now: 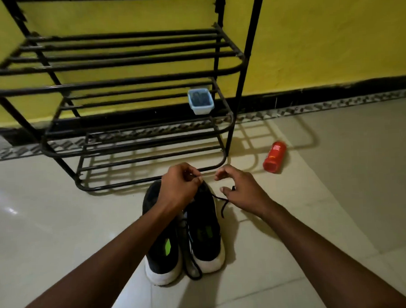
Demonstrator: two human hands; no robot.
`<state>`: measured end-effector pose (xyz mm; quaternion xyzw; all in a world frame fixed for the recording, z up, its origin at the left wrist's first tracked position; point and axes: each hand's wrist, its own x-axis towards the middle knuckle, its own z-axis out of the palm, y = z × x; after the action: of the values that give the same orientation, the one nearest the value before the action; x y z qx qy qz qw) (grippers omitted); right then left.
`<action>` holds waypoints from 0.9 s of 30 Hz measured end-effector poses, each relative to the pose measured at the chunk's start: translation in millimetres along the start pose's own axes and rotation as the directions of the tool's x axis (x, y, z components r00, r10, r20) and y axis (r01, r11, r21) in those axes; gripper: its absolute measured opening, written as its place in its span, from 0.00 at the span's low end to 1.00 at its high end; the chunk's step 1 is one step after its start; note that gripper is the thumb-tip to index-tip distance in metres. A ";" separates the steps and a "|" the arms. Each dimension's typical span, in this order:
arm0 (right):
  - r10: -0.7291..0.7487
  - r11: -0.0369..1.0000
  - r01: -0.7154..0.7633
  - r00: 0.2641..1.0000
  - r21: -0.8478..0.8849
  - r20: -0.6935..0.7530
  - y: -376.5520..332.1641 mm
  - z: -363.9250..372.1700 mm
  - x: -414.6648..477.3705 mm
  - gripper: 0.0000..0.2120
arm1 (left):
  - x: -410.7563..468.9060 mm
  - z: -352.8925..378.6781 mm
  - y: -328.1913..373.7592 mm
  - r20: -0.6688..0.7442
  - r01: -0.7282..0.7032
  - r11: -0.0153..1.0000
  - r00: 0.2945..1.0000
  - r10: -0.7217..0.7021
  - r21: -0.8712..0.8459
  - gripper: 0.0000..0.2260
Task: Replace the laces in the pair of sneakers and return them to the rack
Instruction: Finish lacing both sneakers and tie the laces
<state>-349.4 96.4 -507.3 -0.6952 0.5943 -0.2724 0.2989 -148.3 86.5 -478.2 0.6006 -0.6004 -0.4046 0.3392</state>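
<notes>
Two black sneakers with white soles stand side by side on the floor, heels toward me: the left sneaker (160, 249) and the right sneaker (205, 230). My left hand (181, 187) pinches a black lace at the toe end of the right sneaker. My right hand (239, 189) is curled beside that shoe, and a black lace (222, 203) runs from the shoe under its fingers and trails onto the floor. Another loose lace (190, 259) lies between the two shoes. The black metal rack (136, 133) stands just beyond the shoes.
A small pale-blue plastic box (200, 101) with dark contents sits on a middle shelf of the rack. A red bottle (274, 156) lies on the tiled floor to the right. A yellow wall with a black skirting is behind.
</notes>
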 end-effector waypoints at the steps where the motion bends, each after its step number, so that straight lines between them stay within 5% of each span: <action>1: 0.000 0.997 -0.002 1.000 0.076 0.031 -14.0 0.4 2.4 0.17 | -3.7 -6.6 8.8 0.017 -0.022 1.000 1.000 0.022 -0.012 0.02; 4: 0.040 0.919 -0.105 0.984 0.380 0.175 -51.5 0.5 9.3 0.19 | -12.5 -28.9 32.0 0.075 -0.058 0.997 0.995 0.061 -0.042 0.02; 6: 0.020 0.892 -0.129 0.969 0.434 0.247 -70.1 -2.2 13.0 0.17 | -16.4 -44.7 43.6 0.096 -0.078 0.995 0.992 0.083 -0.056 0.02; 10: -0.030 0.996 0.005 0.965 0.094 0.261 -71.5 -8.1 23.9 0.08 | -10.3 -73.3 46.8 0.161 -0.102 0.994 0.982 0.095 0.039 0.02; 15: -0.062 0.950 0.161 0.937 -0.269 0.344 -41.7 -18.4 26.5 0.10 | 0.1 -79.8 40.3 0.250 -0.125 0.989 0.963 0.101 0.083 0.02; 18: 0.032 0.923 0.096 0.946 -0.371 0.324 -4.3 -19.6 24.0 0.13 | 6.2 -73.8 31.0 0.236 -0.149 0.987 0.963 0.130 0.066 0.02; 25: 0.230 0.860 -0.101 0.951 -0.499 0.204 12.4 -9.1 31.9 0.03 | 15.4 -49.1 16.2 0.215 -0.158 0.987 0.965 0.152 0.010 0.06; 27: 0.224 0.908 -0.123 0.950 -0.399 0.217 8.1 -7.9 31.1 0.16 | 15.7 -45.6 21.0 0.198 -0.183 0.983 0.964 0.175 0.020 0.06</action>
<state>-356.1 64.0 -507.3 -0.7131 0.6519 -0.0312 0.2561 -117.7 66.3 -440.5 0.5078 -0.6902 -0.4176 0.3023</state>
